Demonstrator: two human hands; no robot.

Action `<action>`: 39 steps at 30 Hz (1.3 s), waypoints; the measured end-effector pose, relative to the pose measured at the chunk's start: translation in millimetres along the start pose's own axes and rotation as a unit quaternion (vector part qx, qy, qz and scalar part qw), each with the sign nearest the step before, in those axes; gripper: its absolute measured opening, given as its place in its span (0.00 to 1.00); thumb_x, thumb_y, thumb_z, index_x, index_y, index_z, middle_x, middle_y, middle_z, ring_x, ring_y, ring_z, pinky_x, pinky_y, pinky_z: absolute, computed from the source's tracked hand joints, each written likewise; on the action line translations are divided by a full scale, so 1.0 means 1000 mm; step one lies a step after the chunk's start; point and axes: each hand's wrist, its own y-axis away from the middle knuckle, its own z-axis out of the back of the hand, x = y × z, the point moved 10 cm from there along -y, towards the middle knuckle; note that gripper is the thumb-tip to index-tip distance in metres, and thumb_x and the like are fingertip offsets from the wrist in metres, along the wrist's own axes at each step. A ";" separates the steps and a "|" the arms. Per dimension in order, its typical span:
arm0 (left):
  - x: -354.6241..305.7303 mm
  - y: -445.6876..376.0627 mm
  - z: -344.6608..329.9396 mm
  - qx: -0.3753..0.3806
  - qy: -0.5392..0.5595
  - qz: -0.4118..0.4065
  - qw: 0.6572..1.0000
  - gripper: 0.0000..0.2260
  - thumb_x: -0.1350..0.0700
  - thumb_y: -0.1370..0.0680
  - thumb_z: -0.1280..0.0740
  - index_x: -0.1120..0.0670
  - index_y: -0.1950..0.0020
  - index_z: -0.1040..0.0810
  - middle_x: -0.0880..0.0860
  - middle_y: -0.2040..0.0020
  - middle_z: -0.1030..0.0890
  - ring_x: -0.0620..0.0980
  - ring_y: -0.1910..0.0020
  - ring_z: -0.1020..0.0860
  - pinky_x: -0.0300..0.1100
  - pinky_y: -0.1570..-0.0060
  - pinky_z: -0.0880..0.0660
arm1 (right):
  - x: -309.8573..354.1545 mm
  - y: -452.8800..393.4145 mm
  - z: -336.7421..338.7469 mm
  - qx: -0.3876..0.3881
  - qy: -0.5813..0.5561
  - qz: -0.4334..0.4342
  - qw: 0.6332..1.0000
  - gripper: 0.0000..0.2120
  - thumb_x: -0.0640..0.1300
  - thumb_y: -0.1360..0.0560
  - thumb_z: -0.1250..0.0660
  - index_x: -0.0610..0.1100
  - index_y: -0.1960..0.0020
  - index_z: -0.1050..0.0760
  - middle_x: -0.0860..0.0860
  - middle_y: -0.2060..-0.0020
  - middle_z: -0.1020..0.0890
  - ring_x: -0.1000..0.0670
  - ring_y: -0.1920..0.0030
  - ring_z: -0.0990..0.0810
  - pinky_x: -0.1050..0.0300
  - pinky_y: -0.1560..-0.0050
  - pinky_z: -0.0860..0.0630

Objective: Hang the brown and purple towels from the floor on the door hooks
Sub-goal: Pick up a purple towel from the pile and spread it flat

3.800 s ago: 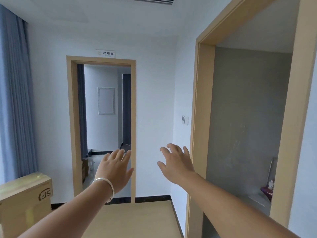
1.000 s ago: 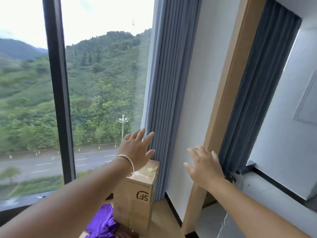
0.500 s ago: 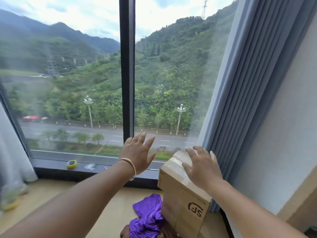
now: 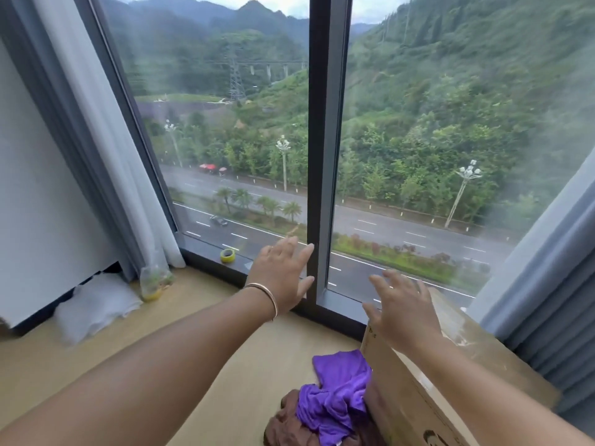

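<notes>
Purple towel crumpled atop brown towel on floor: soft, light, limp. Pinch raised fold. Left hand, right hand spread flat, empty.

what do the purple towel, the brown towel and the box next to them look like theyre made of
Purple towel: soft, matte fabric, probably microfibre, crumpled in loose folds. Brown towel: similar matte cloth, bunched beneath it. Box: tan corrugated cardboard, seemingly, with shiny clear tape glinting on top and a black printed logo.
</notes>
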 end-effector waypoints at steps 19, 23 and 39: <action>-0.009 0.086 -0.463 0.249 0.125 0.048 0.959 0.28 0.41 0.21 0.42 0.47 0.24 0.43 0.56 0.24 0.40 0.56 0.29 0.38 0.50 0.36 0.36 | 0.020 0.065 -0.444 0.260 -0.017 0.049 0.964 0.24 0.56 0.26 0.36 0.49 0.32 0.30 0.48 0.36 0.27 0.46 0.35 0.30 0.43 0.33 0.40; -0.033 0.148 -0.595 0.296 0.169 0.070 0.937 0.27 0.41 0.21 0.42 0.46 0.24 0.42 0.55 0.25 0.39 0.56 0.28 0.39 0.51 0.36 0.36 | 0.018 0.121 -0.575 0.323 -0.026 0.046 0.945 0.24 0.57 0.26 0.35 0.50 0.33 0.31 0.49 0.36 0.28 0.47 0.36 0.30 0.41 0.32 0.40; -0.073 0.178 -0.986 0.285 0.131 0.015 0.950 0.18 0.45 0.22 0.37 0.44 0.33 0.27 0.52 0.27 0.36 0.53 0.30 0.36 0.50 0.38 0.34 | 0.006 0.126 -0.945 0.248 -0.016 0.092 0.964 0.17 0.56 0.27 0.35 0.47 0.43 0.23 0.48 0.47 0.23 0.43 0.46 0.27 0.49 0.50 0.32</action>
